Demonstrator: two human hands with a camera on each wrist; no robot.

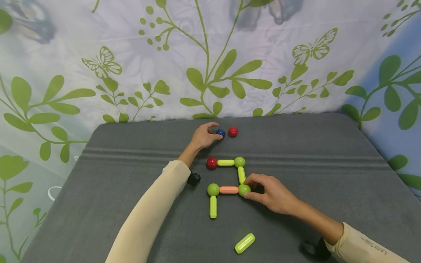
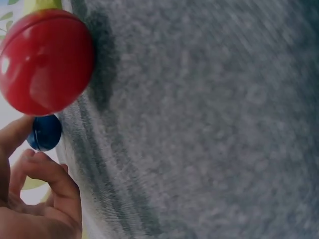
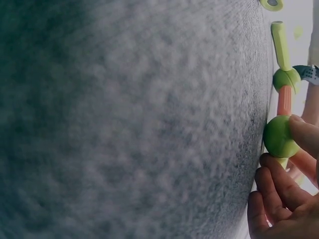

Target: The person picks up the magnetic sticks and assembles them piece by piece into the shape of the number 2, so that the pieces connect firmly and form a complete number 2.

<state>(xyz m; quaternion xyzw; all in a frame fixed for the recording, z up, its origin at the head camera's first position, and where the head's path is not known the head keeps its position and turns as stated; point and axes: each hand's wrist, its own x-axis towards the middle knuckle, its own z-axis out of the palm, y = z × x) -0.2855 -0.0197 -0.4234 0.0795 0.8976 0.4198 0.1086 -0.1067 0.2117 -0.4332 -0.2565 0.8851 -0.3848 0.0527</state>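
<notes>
My left hand (image 1: 203, 136) reaches to the far part of the table, its thumb tip at a blue ball (image 1: 220, 133) and the index finger slightly apart above it. In the left wrist view the blue ball (image 2: 46, 132) shows between thumb and fingers. With thumb and index finger my right hand (image 1: 274, 193) pinches a green ball (image 1: 244, 190) at a corner of a chain of balls and rods. An orange rod (image 1: 228, 190) joins it to another green ball (image 1: 213, 189); a yellow-green rod (image 1: 241, 175) runs up to a third (image 1: 239, 162).
Beside the blue ball lies a loose red ball (image 1: 233, 132). Another red ball (image 1: 212, 163) ends the chain's upper row, on a yellow-green rod (image 1: 226, 163). One rod (image 1: 213, 207) points toward me at lower left. A loose rod (image 1: 245, 243) lies near the front of the grey table (image 1: 115, 190).
</notes>
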